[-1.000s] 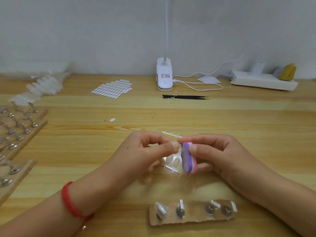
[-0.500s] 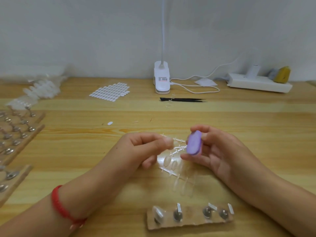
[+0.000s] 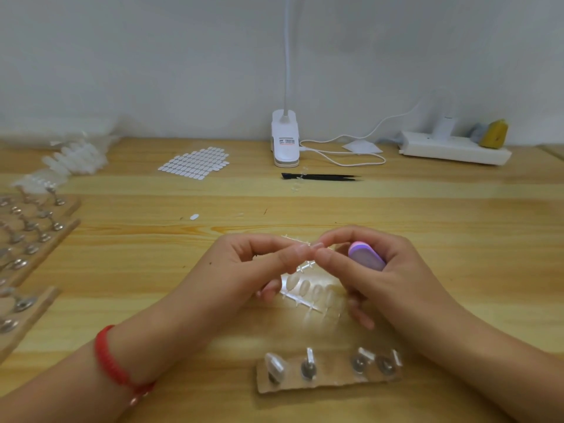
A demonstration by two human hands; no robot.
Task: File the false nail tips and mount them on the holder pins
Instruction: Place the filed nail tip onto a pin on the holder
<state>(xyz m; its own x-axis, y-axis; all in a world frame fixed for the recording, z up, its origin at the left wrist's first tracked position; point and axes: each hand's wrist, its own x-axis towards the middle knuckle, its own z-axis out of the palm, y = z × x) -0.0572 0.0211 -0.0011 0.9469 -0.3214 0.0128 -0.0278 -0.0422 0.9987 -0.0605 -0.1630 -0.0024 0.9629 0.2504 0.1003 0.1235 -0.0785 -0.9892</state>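
Centre of the frame: left hand, thumb and forefinger pinched on a small clear nail tip, barely discernible between the fingertips. Just right of it and touching at the fingertips, right hand, thumb and forefinger meeting the same tip, remaining fingers curled round a purple file block tucked against the palm. Red cord bracelet on the left wrist.

Directly below the hands, a strip of clear nail tips flat on the wooden table. Lower centre, a cardboard holder with four pins, a tip mounted on the leftmost pin.

Left edge: further wooden pin boards. Toward the top: sheet of white adhesive tabs, black tweezers, white clip lamp, power strip at upper right.
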